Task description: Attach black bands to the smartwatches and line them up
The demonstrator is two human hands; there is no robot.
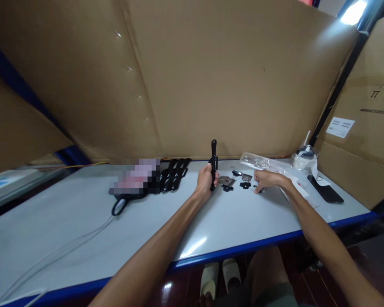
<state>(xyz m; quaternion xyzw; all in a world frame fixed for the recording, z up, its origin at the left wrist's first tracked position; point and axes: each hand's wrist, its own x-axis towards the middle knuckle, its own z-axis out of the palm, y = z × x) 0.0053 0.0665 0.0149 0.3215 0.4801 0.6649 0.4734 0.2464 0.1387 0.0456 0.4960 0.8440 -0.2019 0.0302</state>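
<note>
My left hand (pixel 206 178) is closed around a black spokeshave (pixel 214 160), held upright with one handle pointing up. Just to its right lie flat metal blades (pixel 226 181) and small black cap pieces (pixel 245 185). My right hand (pixel 265 180) reaches down to the table beside these parts, thumb and fingers bent together at the surface. Whatever small thing its fingertips may hold is too small to make out. Left of my left hand, several more black spokeshave bodies (pixel 174 175) lie in a row.
A blurred-out device (pixel 136 177) with a cable stands on the white table (pixel 153 230) at left. Clear plastic packaging (pixel 259 161), a black phone-like slab (pixel 326 191) and a plastic-wrapped cup (pixel 304 158) lie at right. Cardboard (pixel 211 76) walls the back.
</note>
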